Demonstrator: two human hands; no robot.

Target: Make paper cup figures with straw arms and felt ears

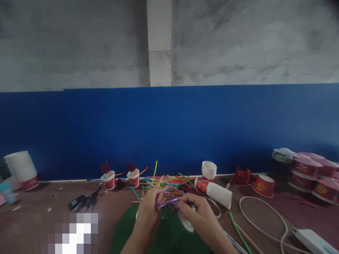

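Between my hands stretches a thin purple straw (169, 202). My left hand (150, 208) pinches one end of it, and my right hand (195, 211) grips the other. Both hands are above a dark green round mat (124, 229). A whitish, partly see-through item (187, 223) shows under my right hand, partly hidden; its kind is unclear. Just beyond my hands lies a loose pile of coloured straws (165, 182). Behind and left of the pile stand two small red-and-white paper cups (108, 180) with thin coloured sticks poking out.
A stack of paper cups (218, 194) lies on its side right of the pile. A white cable (261, 198) loops on the table. Dark keys or tools (83, 201) lie left. Red paper tubs (305, 171) are piled far right. A blue panel (169, 130) closes off the back.
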